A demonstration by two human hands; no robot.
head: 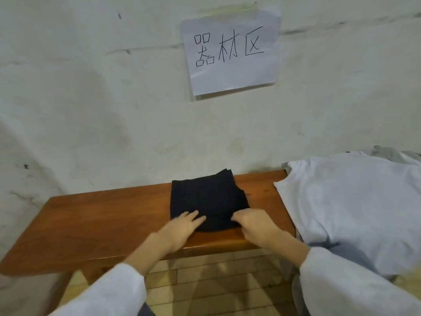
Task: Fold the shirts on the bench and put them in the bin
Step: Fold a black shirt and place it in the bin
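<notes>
A black shirt (208,197), folded into a small square, lies in the middle of the wooden bench (102,215). My left hand (180,229) rests on its near left corner with the fingers laid flat on the cloth. At the near right corner my right hand (255,226) has its fingers curled over the shirt's edge. A white shirt (350,201) lies spread over the bench's right end and hangs off the front. No bin is in view.
A grey garment (391,156) lies behind the white shirt at the far right. The bench stands against a white wall with a paper sign (232,51) taped above it. Below the bench is a wooden floor (209,283).
</notes>
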